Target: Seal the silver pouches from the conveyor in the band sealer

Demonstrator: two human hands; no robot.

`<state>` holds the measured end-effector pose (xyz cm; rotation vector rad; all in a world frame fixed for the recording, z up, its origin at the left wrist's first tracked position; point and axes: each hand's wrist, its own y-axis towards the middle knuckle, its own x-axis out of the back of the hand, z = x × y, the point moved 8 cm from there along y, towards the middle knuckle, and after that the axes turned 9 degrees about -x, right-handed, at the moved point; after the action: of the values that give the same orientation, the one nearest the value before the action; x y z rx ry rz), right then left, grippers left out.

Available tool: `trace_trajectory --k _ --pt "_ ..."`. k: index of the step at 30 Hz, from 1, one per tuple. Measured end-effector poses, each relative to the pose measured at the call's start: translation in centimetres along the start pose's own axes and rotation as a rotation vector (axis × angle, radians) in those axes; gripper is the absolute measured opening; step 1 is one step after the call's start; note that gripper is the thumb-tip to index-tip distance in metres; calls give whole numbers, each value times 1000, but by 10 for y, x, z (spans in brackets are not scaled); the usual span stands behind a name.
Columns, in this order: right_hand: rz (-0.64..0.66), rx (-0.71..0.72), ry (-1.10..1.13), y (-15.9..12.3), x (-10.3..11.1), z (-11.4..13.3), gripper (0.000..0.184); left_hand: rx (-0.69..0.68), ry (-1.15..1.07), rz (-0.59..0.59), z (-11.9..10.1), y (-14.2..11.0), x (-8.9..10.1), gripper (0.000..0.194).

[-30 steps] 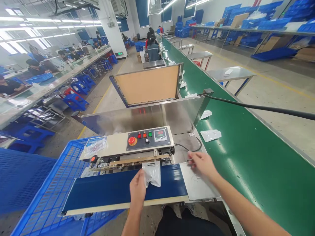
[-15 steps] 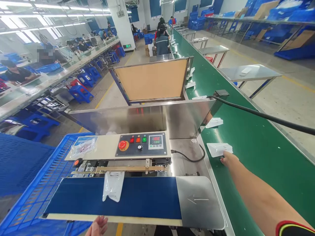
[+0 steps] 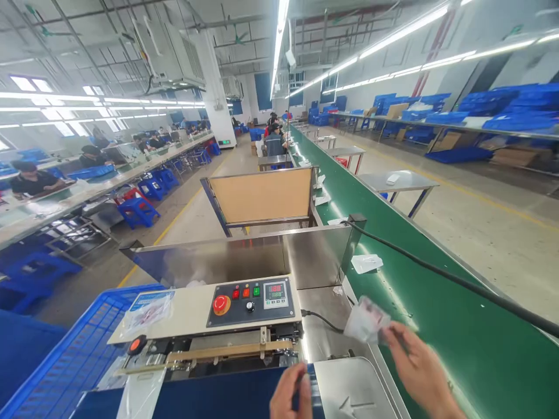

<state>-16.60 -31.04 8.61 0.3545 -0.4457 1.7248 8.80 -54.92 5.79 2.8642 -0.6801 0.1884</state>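
My right hand (image 3: pixel 419 364) pinches the edge of a small white, partly clear plastic pouch (image 3: pixel 367 321). The pouch hangs over the near rim of the green conveyor belt (image 3: pixel 441 291), slightly blurred. Above the right end of the sealing machine's blue belt (image 3: pixel 218 393) is my left hand (image 3: pixel 290 393), its thumb and fingers loosely curled and apart, with nothing visible in them. Another pouch (image 3: pixel 142 393) sits at the left of the blue belt, its upper edge at the machine's sealing band (image 3: pixel 231 351). The control panel (image 3: pixel 251 301) has lit red digits.
A further white pouch (image 3: pixel 367 263) lies on the green conveyor. A black cable (image 3: pixel 414 265) crosses above it. Behind the sealer stands a steel guard (image 3: pixel 244 256). A blue basket (image 3: pixel 74 343) is at the left, and people sit at benches farther off.
My right hand has lifted a pouch off the green conveyor toward the sealer. My left hand has moved right, over the blue belt. The pouch in the sealer has travelled left. The view has tilted up.
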Motion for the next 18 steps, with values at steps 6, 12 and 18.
trace_trajectory --k 6,12,18 --pt "345 16 104 -84 -54 22 44 -55 -53 474 -31 -12 -63 64" --pt "277 -390 287 -91 -79 -32 49 203 0 356 17 -6 -46 62" --pt "302 -533 392 -89 -126 -28 36 325 -45 270 50 18 -27 58"
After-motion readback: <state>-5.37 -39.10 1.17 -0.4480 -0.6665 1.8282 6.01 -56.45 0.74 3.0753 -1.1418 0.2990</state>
